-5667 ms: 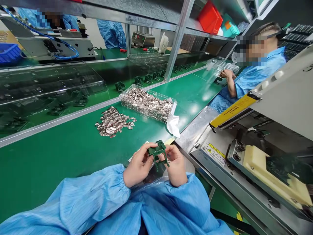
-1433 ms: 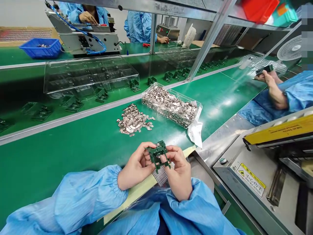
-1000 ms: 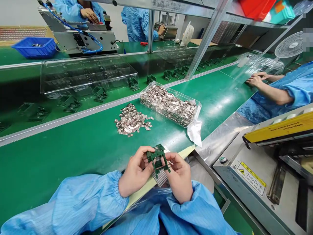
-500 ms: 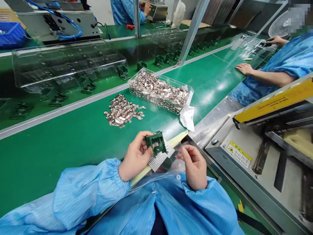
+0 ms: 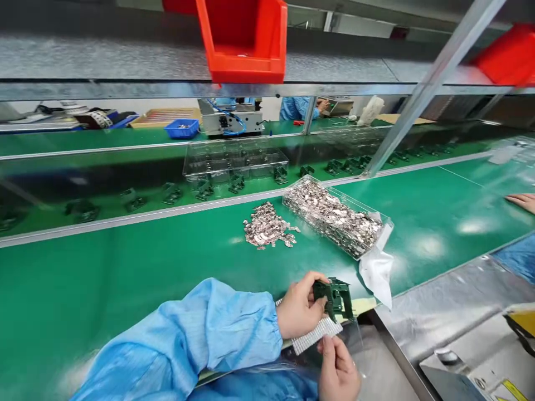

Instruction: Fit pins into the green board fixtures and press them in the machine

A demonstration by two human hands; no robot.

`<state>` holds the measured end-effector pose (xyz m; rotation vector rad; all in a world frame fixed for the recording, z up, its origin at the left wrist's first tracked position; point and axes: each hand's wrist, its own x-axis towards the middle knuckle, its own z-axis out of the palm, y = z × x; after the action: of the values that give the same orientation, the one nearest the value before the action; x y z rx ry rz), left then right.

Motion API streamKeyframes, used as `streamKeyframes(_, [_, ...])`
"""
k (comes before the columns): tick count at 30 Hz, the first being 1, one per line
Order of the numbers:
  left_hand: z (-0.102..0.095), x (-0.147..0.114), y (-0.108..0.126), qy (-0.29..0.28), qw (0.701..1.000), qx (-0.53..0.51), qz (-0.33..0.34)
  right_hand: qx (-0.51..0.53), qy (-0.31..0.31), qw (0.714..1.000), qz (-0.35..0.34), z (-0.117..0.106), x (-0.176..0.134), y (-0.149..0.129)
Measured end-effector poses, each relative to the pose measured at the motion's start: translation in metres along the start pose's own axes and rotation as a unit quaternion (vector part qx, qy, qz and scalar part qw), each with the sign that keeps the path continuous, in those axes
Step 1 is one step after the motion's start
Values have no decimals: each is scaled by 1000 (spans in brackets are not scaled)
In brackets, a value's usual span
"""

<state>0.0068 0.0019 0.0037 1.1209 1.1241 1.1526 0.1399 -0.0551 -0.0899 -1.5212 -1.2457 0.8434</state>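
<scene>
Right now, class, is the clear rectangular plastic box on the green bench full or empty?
Nearly full, not empty: small silvery metal pieces lie heaped in the clear plastic box, close to its rim.

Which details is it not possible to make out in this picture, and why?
All in the head view:
Green part: its far side faces away; the left hand covers some of it.
Right hand: partly cut off by the bottom edge; anything between the fingers is too small to tell.
Co-worker's hand: cut off by the right edge.
Metal pieces: too small and overlapping to count.
</scene>
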Motion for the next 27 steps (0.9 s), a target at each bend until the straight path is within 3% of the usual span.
streamKeyframes(3, [-1,1,-3,0,1000,2,6,-27,-15,999,-11,0,-5,5])
streamKeyframes(6, [-2,4,-2,6,999,-30,-12,-51,-156,986,-6,-7,-2,13])
streamKeyframes(9, [-4,0,7,11,994,-97,-49,-140,-299,943,-31,-24,7,13])
streamKeyframes(12, [-9,-7,17,8,994,-99,-48,-234,-346,908,-41,-48,18,-9])
streamKeyframes(14, [-15,-8,20,-2,996,-87,-28,-225,-316,921,-24,-61,26,-34])
streamKeyframes(17, [-20,-5,18,-5,994,-108,-20,-140,-206,968,-18,-72,35,-74])
streamKeyframes(19, [-20,-3,16,2,992,-123,-6,-83,-154,984,-38,-72,37,-96])
streamKeyframes(23, [-23,-4,13,25,995,-90,42,3,-98,989,-112,-53,42,-121])
streamKeyframes(27, [-27,-7,12,24,996,-47,67,23,-38,983,-181,-27,47,-127])
